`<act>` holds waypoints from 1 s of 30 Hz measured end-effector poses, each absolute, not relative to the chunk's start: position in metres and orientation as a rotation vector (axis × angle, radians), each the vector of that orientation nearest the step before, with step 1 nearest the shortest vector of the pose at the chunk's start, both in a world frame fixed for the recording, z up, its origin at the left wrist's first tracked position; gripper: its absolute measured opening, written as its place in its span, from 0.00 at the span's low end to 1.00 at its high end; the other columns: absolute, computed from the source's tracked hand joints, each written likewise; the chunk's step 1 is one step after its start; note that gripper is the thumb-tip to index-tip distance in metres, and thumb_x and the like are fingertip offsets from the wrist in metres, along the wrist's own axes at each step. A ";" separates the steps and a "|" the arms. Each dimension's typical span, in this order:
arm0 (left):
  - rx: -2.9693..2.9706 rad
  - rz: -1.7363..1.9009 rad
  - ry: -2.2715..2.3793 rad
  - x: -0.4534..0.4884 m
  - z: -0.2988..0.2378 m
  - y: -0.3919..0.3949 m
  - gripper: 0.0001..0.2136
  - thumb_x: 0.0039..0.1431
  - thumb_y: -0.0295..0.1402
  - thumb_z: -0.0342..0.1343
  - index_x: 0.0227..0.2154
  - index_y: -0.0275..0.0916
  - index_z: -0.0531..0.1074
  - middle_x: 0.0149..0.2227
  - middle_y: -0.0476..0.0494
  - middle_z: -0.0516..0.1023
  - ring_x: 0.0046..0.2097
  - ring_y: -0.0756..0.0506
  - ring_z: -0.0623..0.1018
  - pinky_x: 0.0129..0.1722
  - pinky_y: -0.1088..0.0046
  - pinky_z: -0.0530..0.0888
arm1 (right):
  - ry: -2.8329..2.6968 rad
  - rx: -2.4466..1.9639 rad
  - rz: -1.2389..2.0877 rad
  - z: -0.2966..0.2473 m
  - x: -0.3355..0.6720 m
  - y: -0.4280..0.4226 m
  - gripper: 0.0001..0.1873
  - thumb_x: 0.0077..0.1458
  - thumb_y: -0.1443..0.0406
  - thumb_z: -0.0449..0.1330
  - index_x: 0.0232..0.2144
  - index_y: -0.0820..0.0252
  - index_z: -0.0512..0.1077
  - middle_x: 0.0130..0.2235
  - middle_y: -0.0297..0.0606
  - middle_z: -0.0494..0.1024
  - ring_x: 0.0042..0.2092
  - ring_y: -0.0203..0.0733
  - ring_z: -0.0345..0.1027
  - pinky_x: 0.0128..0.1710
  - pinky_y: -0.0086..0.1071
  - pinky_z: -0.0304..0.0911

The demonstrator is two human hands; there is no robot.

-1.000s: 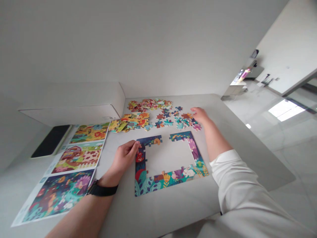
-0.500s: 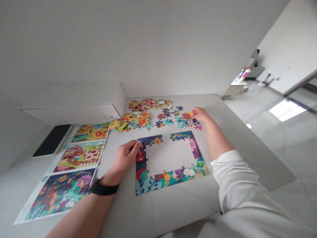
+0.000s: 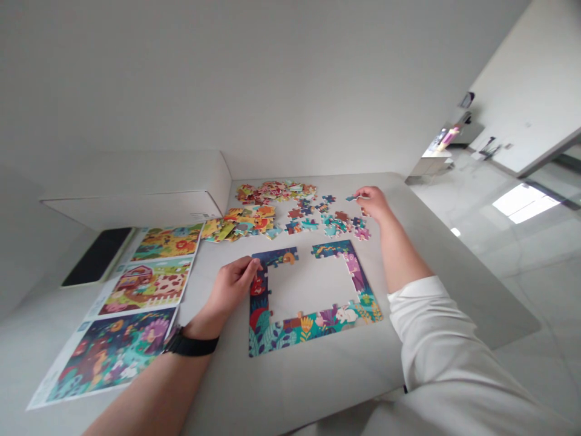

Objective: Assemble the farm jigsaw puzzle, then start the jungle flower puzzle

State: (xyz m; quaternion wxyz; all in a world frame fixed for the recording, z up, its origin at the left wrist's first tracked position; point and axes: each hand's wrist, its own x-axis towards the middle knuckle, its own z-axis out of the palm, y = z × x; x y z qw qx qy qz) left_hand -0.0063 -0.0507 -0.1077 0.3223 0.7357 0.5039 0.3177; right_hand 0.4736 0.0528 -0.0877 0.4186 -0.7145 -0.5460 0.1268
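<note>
A partly joined puzzle frame (image 3: 313,321) in dark blue, teal and purple lies on the white table (image 3: 318,381). My left hand (image 3: 231,287), fingers curled, presses on the frame's upper left corner. My right hand (image 3: 374,203) is lifted a little beyond the frame and pinches a small bluish puzzle piece (image 3: 351,198). Loose pieces (image 3: 338,223) are scattered just below that hand. A black watch (image 3: 190,345) sits on my left wrist.
Two heaps of pieces lie farther back: a yellow-orange heap (image 3: 240,224) and a red-pink heap (image 3: 275,191). A sheet with three reference pictures (image 3: 131,309) lies at the left, beside a dark phone (image 3: 97,256). A white box (image 3: 136,188) stands behind. The table's edge runs along the right.
My right hand has risen from the loose pieces and moved slightly back, now pinching a small piece. My left hand has stayed on the frame's corner.
</note>
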 end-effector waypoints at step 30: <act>1.344 1.037 0.972 0.075 -0.073 -0.081 0.26 0.51 0.57 0.71 0.36 0.39 0.73 0.32 0.44 0.79 0.36 0.46 0.81 0.31 0.73 0.76 | -1.289 -1.078 1.112 -0.070 0.266 -0.101 0.25 0.48 0.57 0.75 0.48 0.48 0.75 0.39 0.31 0.76 0.38 0.41 0.77 0.41 0.39 0.81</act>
